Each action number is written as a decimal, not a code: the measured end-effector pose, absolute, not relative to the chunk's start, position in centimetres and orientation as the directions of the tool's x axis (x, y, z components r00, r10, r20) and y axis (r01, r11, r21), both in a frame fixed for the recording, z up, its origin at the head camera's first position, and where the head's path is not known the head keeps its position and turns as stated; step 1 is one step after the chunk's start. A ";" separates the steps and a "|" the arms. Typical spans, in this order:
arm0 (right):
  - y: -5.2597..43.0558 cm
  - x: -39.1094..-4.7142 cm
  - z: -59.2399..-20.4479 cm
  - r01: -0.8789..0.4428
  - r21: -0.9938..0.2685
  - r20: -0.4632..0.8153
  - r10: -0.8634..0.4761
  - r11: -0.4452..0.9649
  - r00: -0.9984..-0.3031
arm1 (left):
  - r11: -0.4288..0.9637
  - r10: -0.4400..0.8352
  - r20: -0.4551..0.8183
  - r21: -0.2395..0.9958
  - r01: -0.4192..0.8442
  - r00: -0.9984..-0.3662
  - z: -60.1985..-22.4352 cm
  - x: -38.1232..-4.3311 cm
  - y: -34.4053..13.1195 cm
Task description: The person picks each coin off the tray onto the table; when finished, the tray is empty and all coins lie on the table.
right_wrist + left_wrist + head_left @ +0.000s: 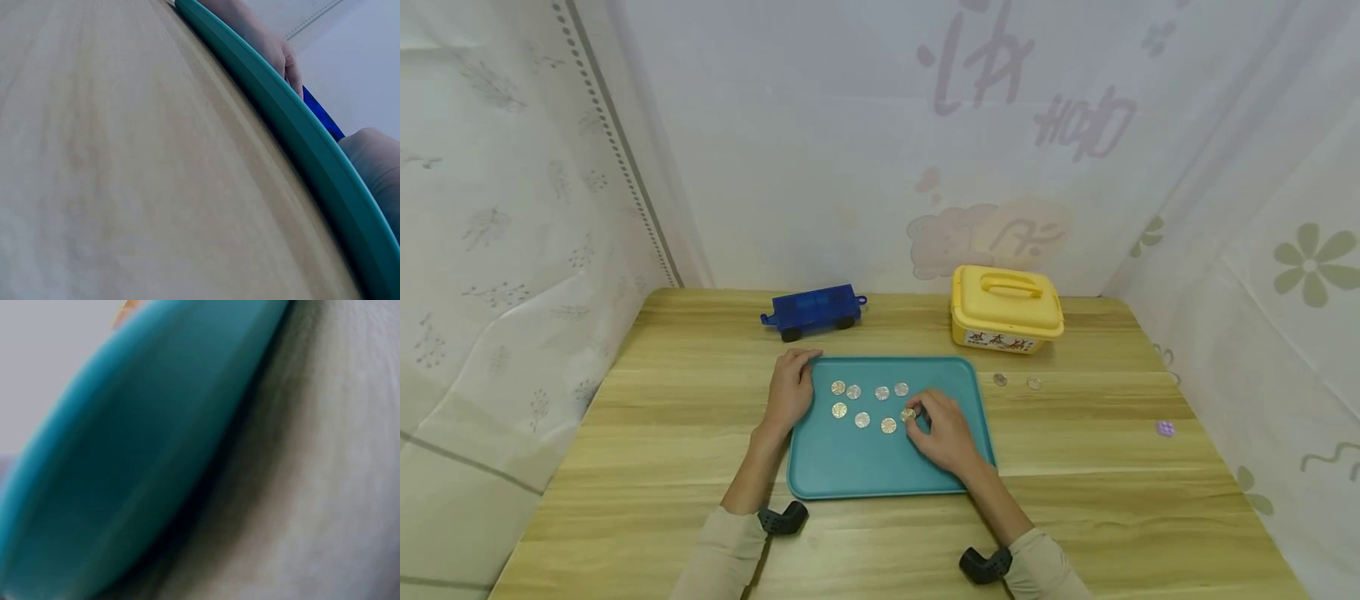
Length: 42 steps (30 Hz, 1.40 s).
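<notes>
A teal tray (865, 467) lies on the wooden table, with two rows of coins such as the coin (839, 410) on it. My right hand (946, 435) is over the tray's right half, thumb and index finger pinching a gold coin (908, 414) at the right end of the nearer row. At the tray's upper left corner my left hand (790, 390) rests on the rim with relaxed fingers. The right wrist view shows the left hand (284, 59) beyond the tray's edge. Only the tray's side wall (125, 462) and tabletop fill most of the left wrist view.
Behind the tray stand a blue toy wagon (814, 310) and a yellow lidded box (1006, 310) with a handle. Two more coins, one of them a silvery coin (1034, 383), lie right of the tray. A small purple block (1165, 428) sits near the table's right edge.
</notes>
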State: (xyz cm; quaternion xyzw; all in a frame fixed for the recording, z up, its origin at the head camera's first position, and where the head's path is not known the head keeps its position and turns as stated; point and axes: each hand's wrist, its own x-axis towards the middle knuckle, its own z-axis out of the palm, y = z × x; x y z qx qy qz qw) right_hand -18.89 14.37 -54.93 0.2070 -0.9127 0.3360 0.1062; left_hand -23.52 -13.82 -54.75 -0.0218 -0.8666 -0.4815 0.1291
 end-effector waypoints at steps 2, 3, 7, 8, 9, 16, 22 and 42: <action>14.4 -18.8 -55.0 -0.461 -0.582 0.349 -0.306 0.670 -0.886 | 0.536 -0.086 0.245 0.829 0.162 -0.966 -54.8 -23.5 -13.9; 14.4 -18.8 -55.0 -0.466 -0.593 0.358 -0.303 0.657 -0.883 | 0.536 -0.086 0.244 0.829 0.162 -0.966 -54.8 -23.4 -13.9; 14.5 -18.8 -55.1 -0.470 -0.630 0.376 -0.286 0.618 -0.881 | 0.537 -0.083 0.247 0.827 0.165 -0.966 -54.9 -23.4 -13.9; 14.5 -18.9 -55.2 -0.470 -0.634 0.379 -0.283 0.615 -0.881 | 0.537 -0.082 0.248 0.827 0.167 -0.965 -54.9 -23.4 -13.9; 14.5 -18.9 -55.2 -0.469 -0.637 0.379 -0.281 0.611 -0.882 | 0.537 -0.082 0.248 0.827 0.167 -0.965 -54.9 -23.5 -13.9; 14.4 -19.1 -55.1 -0.458 -0.662 0.372 -0.270 0.593 -0.888 | 0.532 -0.085 0.247 0.830 0.166 -0.965 -54.8 -23.5 -14.0; 14.4 -19.0 -54.8 -0.399 -0.725 0.317 -0.242 0.562 -0.917 | 0.530 -0.080 0.257 0.829 0.178 -0.963 -54.8 -23.5 -14.1; 17.4 -18.3 -49.9 -0.280 -0.858 0.281 -0.062 0.431 -0.958 | 0.558 -0.079 0.281 0.808 0.192 -0.956 -55.0 -23.5 -14.1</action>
